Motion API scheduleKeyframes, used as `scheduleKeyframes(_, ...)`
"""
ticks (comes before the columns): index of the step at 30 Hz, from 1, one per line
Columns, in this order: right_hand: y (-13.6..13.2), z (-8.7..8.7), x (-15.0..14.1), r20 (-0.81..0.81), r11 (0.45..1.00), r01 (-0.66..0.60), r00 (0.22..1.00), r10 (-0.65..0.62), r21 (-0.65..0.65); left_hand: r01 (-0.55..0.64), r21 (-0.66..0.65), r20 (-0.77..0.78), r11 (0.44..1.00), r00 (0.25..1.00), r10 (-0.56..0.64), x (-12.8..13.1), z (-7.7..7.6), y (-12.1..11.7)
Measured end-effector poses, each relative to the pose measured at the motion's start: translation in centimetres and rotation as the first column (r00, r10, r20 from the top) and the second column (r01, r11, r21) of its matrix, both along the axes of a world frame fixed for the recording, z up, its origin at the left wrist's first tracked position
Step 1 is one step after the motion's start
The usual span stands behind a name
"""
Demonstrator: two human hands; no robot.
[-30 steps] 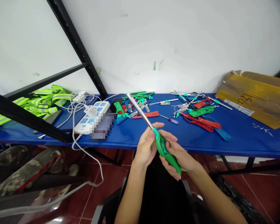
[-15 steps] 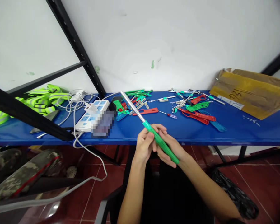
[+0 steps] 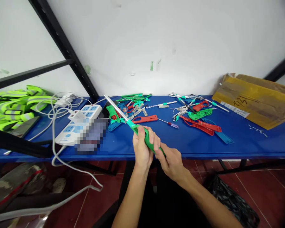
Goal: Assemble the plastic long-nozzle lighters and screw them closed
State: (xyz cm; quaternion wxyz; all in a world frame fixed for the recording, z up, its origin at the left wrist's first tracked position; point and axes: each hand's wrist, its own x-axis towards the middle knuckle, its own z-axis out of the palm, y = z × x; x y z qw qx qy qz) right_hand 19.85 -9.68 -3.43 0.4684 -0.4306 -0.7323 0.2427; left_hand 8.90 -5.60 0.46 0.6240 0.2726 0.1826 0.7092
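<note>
A long-necked lighter (image 3: 148, 142) with a green handle and a silver metal tube is held above the table's front edge, its tube tilted up to the left. My left hand (image 3: 143, 145) is closed around the middle of the handle, thumb on top. At the handle's lower end, my right hand (image 3: 172, 160) grips it with bent fingers, which hide that end. Behind the tube lies a pile of green, red and blue lighter parts. A red handle shell (image 3: 146, 119) and a screwdriver (image 3: 169, 123) with a clear purple handle lie on the blue table (image 3: 180, 142).
More lighter shells (image 3: 206, 125) and metal tubes lie on the right, beside a taped cardboard box (image 3: 254, 101). To the left are a white power strip (image 3: 80, 122) with cables, a blurred-out flat object (image 3: 91, 136) and yellow reflective straps (image 3: 19, 107). Another person's camouflage-clad leg (image 3: 16, 186) shows lower left.
The lighter has moved left and been turned in my hands. My left hand has wrapped around the handle, while my right hand has shifted to its lower end. The view has shifted slightly.
</note>
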Motion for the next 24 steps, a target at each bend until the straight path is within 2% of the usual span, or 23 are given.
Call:
scheduleKeyframes(2,0.2,-0.1,-0.1,-0.002,1.0,0.008,1.0,-0.008,-0.003,-0.013,-0.013,0.012,1.0,1.0,0.013,0.4,0.2,0.4)
scheduleKeyframes(5,0.5,0.3,-0.1,-0.052,0.998,0.04,0.998,-0.043,-0.052,0.037,-0.025,0.008,0.999,0.999,-0.037,0.5,0.4,1.1)
scheduleKeyframes(7,0.7,0.8,0.2,-0.159,0.987,0.024,0.986,-0.049,-0.16,0.09,-0.031,0.002,0.995,0.996,-0.09,0.5,0.1,1.1)
scheduleKeyframes(10,1.0,1.5,0.7,-0.309,0.939,-0.086,0.951,-0.022,-0.333,0.15,-0.077,-0.03,0.986,0.988,-0.153,0.9,-0.8,0.5)
scheduleKeyframes(13,1.2,1.6,0.6,-0.244,0.939,-0.101,0.97,0.019,-0.329,0.149,-0.159,-0.064,0.976,0.985,-0.161,1.1,-1.4,0.0)
scheduleKeyframes(17,0.2,1.5,0.3,-0.091,0.975,0.025,0.995,-0.046,-0.222,0.066,-0.178,-0.005,0.982,0.998,-0.068,0.0,-0.9,0.6)
scheduleKeyframes(19,-0.8,1.5,1.3,-0.051,0.98,0.064,0.996,-0.075,-0.188,0.02,-0.207,0.049,0.978,0.999,-0.01,-1.4,-0.3,1.3)
scheduleKeyframes(20,-1.4,1.4,2.4,-0.035,0.979,0.108,0.993,-0.116,-0.171,0.012,-0.237,0.058,0.971,0.998,0.002,-2.1,-0.1,1.6)
scheduleKeyframes(22,-2.4,1.1,5.5,0.013,0.953,0.275,0.961,-0.275,-0.125,0.016,-0.275,0.04,0.961,0.999,-0.006,-3.4,0.0,2.0)
scheduleKeyframes(24,-3.2,0.6,9.8,0.069,0.877,0.479,0.877,-0.475,-0.048,0.03,-0.272,0.013,0.962,1.0,-0.027,-4.2,-0.2,2.0)
